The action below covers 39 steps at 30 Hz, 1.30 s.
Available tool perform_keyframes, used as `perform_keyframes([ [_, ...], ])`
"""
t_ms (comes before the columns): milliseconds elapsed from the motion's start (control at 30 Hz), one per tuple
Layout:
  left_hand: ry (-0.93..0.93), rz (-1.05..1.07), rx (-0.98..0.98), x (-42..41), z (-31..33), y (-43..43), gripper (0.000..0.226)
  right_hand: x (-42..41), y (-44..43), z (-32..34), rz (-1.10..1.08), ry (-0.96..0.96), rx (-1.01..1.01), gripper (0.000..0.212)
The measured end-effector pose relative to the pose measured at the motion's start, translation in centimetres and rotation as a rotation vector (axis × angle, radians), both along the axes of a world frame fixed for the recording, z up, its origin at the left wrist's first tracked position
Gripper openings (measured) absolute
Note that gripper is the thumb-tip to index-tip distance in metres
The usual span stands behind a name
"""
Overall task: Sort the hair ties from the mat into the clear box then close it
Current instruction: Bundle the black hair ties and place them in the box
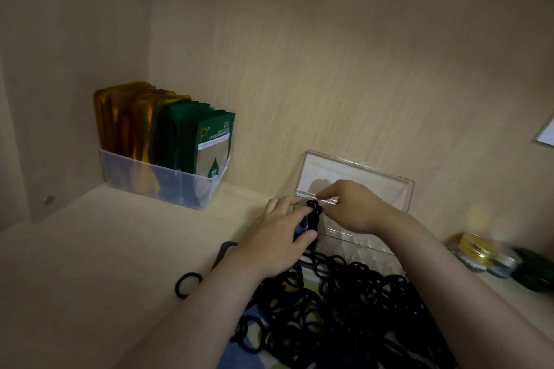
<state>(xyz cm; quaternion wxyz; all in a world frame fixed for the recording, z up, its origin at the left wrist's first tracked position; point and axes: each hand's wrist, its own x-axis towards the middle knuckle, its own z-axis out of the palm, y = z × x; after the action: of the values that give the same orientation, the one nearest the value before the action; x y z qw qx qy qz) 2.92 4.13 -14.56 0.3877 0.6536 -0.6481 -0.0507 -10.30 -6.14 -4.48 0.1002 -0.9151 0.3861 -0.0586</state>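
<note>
Hair ties (pixel 344 302) mostly lie heaped on the mat (pixel 257 361) at six o'clock from the clear box (pixel 359 246), whose lid (pixel 359 177) stands open and whose floor looks bare, so we judge the sorting barely begun and the closing undone. Our left hand (pixel 278 237) curls round a bunch (pixel 314 213) over the box's nine o'clock edge while our right hand (pixel 350 207) pinches its top. One stray tie (pixel 187 284) lies off the mat at nine o'clock, a sachet bin (pixel 168 186) at ten, jars (pixel 476 249) at three; nothing blocks the box.
</note>
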Motion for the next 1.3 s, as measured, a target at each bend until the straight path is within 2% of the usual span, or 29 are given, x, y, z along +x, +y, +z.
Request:
perform_keyframes([
  [100, 0.02, 0.001, -0.004, 0.0, 0.1, -0.1, 0.056, -0.7, 1.2, -0.8, 0.086, -0.009, -0.133, 0.038],
  [233, 0.025, 0.006, -0.013, 0.1, 0.3, 0.0, 0.059, 0.5, 1.6, -2.5, 0.151, 0.291, -0.316, 0.048],
  [333, 0.019, -0.006, 0.007, 0.1, 0.5, 0.4, 0.061, 0.6, 1.8, -2.3, 0.151, 0.338, -0.308, 0.041],
  [400, 0.019, -0.01, 0.015, 0.2, 0.6, 0.5, 0.062, 0.1, 1.6, -1.6, 0.152, 0.261, -0.247, 0.032],
  [467, 0.014, -0.014, 0.016, 0.3, 0.7, 0.5, 0.062, -0.2, 1.3, -1.4, 0.154, 0.213, -0.263, 0.037],
  [533, 0.009, -0.012, 0.011, 0.3, 0.8, 0.5, 0.061, -0.2, 1.5, -1.9, 0.157, 0.251, -0.292, 0.036],
  [600, 0.004, -0.012, 0.003, 0.3, 0.8, 0.6, 0.061, 0.0, 1.7, -2.7, 0.164, 0.278, -0.268, 0.023],
  [667, -0.001, -0.011, -0.002, 0.3, 0.9, 0.7, 0.061, -0.3, 1.5, -2.8, 0.184, 0.253, -0.257, 0.024],
  [767, -0.02, 0.016, -0.033, 0.5, 1.1, 0.8, 0.059, -1.4, 1.2, -2.2, 0.214, 0.039, -0.202, 0.038],
  [833, -0.027, 0.039, -0.046, 0.6, 1.1, 0.9, 0.057, -2.2, 1.2, -1.6, 0.186, -0.132, -0.117, 0.039],
  [900, -0.026, 0.047, -0.044, 0.6, 1.2, 1.0, 0.057, -2.6, 1.0, -1.3, 0.144, -0.197, -0.121, 0.04],
  [1000, -0.044, 0.027, -0.027, 0.2, 1.2, 1.0, 0.057, -2.6, 0.9, -1.5, 0.133, -0.107, -0.172, 0.042],
  [1100, -0.053, 0.001, 0.004, -0.2, 1.1, 0.7, 0.058, -1.6, 1.4, -2.2, 0.17, 0.101, -0.252, 0.055],
  [1167, -0.043, -0.008, 0.02, -0.3, 1.0, 0.6, 0.06, -0.8, 1.6, -2.8, 0.183, 0.218, -0.341, 0.055],
  [1300, -0.031, -0.019, 0.033, -0.1, 0.9, 0.6, 0.06, 0.0, 1.4, -3.5, 0.163, 0.264, -0.371, 0.06],
])
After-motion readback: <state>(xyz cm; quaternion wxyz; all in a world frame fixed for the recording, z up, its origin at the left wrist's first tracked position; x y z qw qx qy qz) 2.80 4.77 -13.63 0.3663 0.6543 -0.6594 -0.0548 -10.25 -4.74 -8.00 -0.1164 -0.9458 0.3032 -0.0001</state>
